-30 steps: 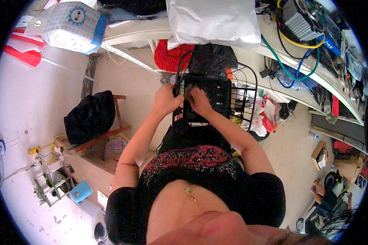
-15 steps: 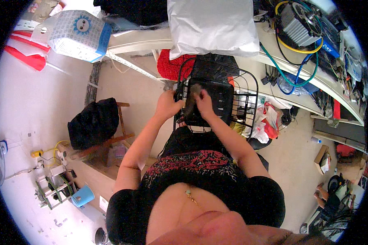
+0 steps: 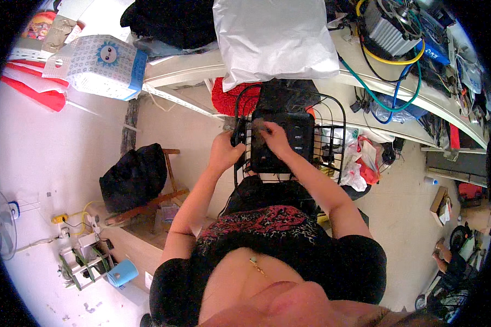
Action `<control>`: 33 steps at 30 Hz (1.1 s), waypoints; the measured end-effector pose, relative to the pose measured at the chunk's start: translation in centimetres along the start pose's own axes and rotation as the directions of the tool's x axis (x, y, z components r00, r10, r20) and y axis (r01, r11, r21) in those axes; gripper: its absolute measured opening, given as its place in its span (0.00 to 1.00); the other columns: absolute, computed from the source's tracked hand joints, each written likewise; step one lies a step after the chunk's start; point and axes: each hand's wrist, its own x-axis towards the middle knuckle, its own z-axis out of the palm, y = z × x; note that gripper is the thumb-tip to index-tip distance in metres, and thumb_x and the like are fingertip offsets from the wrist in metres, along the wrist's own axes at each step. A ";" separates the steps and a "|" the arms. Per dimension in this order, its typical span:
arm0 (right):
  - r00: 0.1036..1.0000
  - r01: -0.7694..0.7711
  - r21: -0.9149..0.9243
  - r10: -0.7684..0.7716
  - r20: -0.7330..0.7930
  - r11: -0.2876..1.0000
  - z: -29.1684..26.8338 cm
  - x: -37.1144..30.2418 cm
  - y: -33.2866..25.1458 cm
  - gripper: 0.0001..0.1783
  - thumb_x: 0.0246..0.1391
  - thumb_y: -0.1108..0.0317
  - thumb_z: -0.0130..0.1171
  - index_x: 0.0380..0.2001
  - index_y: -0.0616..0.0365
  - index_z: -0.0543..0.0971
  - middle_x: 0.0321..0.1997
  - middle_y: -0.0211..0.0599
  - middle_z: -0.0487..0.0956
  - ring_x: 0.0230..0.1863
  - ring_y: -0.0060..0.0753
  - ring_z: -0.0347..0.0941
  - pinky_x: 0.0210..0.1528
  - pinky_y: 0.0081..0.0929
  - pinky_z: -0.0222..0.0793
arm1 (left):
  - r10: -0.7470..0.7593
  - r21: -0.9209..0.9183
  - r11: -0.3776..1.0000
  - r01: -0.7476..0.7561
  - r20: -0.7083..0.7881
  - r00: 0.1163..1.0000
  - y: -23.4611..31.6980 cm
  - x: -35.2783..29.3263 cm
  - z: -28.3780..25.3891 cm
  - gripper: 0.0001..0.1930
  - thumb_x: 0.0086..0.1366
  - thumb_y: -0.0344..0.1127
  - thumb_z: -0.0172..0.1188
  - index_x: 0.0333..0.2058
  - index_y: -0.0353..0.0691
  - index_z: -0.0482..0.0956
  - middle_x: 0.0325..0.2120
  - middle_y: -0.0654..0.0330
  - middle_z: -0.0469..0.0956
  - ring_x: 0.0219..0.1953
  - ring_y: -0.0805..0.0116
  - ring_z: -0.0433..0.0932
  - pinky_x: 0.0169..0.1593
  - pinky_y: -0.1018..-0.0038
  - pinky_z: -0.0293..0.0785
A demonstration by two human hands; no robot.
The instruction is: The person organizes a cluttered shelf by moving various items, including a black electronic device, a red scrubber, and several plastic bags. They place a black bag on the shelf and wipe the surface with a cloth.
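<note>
In front of me is a black wire basket (image 3: 343, 117) with a black plastic box (image 3: 289, 155) inside it. My left hand (image 3: 225, 150) is closed at the basket's left side, its fingers around the dark edge there and partly hidden. Over the left part of the box, my right hand (image 3: 277, 137) is bent in a pinch. A small grey-brown piece, perhaps cloth (image 3: 259, 128), shows at its fingertips, blurred by motion.
Beyond the basket, a white shelf (image 3: 174, 76) carries a white plastic bag (image 3: 275, 41), a patterned box (image 3: 106, 62) and a motor with cables (image 3: 393, 27). A wooden chair (image 3: 172, 169) draped in black cloth (image 3: 133, 180) stands left. Plastic bags (image 3: 360, 163) lie right of the basket.
The view has shifted slightly, so the whole scene sits lower. My left hand stays at the basket's side; my right hand keeps its pinch over the box, with the small piece still at its fingertips.
</note>
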 end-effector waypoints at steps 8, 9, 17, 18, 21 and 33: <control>0.890 0.190 0.169 -0.098 -0.444 0.967 3.9 4.9 -1.9 0.07 0.48 0.71 0.51 0.29 0.64 0.72 0.28 0.37 0.72 0.29 0.27 0.66 0.33 0.23 0.61 | 0.076 0.166 0.982 -0.086 0.068 0.995 3.4 -0.3 -0.5 0.14 0.39 0.36 0.55 0.24 0.29 0.72 0.22 0.42 0.71 0.28 0.45 0.71 0.33 0.61 0.67; 0.892 0.229 0.099 -0.168 -0.420 0.968 3.4 4.7 -3.2 0.08 0.47 0.72 0.52 0.32 0.61 0.73 0.28 0.41 0.72 0.29 0.35 0.67 0.35 0.24 0.62 | 0.091 0.180 0.979 -0.101 0.061 0.994 2.7 -0.3 -0.3 0.14 0.39 0.36 0.55 0.24 0.29 0.72 0.22 0.42 0.71 0.29 0.45 0.71 0.33 0.61 0.67; 0.777 0.184 -0.137 -0.230 -0.586 0.973 -0.7 3.6 -4.6 0.14 0.42 0.75 0.54 0.36 0.65 0.72 0.39 0.50 0.69 0.40 0.52 0.66 0.44 0.35 0.63 | 0.108 0.184 0.977 -0.112 0.033 0.994 2.8 -0.4 0.0 0.15 0.38 0.36 0.55 0.25 0.30 0.73 0.24 0.43 0.71 0.30 0.45 0.71 0.35 0.60 0.67; 0.808 0.177 -0.149 -0.230 -0.543 0.973 -0.6 3.5 -4.3 0.13 0.43 0.75 0.54 0.35 0.65 0.72 0.39 0.50 0.69 0.40 0.51 0.66 0.43 0.33 0.63 | 0.136 0.197 0.970 -0.141 0.037 0.990 2.9 0.0 -0.1 0.15 0.38 0.36 0.55 0.24 0.29 0.72 0.23 0.43 0.71 0.30 0.45 0.71 0.35 0.60 0.67; 0.960 0.177 -0.018 -0.176 -0.216 0.984 0.3 2.8 -2.4 0.11 0.43 0.76 0.53 0.35 0.63 0.72 0.38 0.47 0.69 0.40 0.51 0.65 0.41 0.28 0.62 | 0.128 0.189 0.974 -0.127 0.004 0.992 2.8 -0.3 -0.1 0.14 0.38 0.36 0.54 0.23 0.29 0.72 0.22 0.43 0.70 0.30 0.45 0.70 0.35 0.60 0.67; 0.868 0.448 0.190 -0.374 -0.325 0.874 -3.1 2.0 -11.3 0.14 0.42 0.75 0.55 0.37 0.59 0.73 0.36 0.34 0.68 0.38 0.30 0.67 0.42 0.22 0.62 | 0.040 0.136 0.990 -0.042 0.016 0.999 1.9 0.1 -0.3 0.13 0.39 0.35 0.54 0.20 0.29 0.70 0.22 0.43 0.70 0.30 0.45 0.70 0.34 0.59 0.66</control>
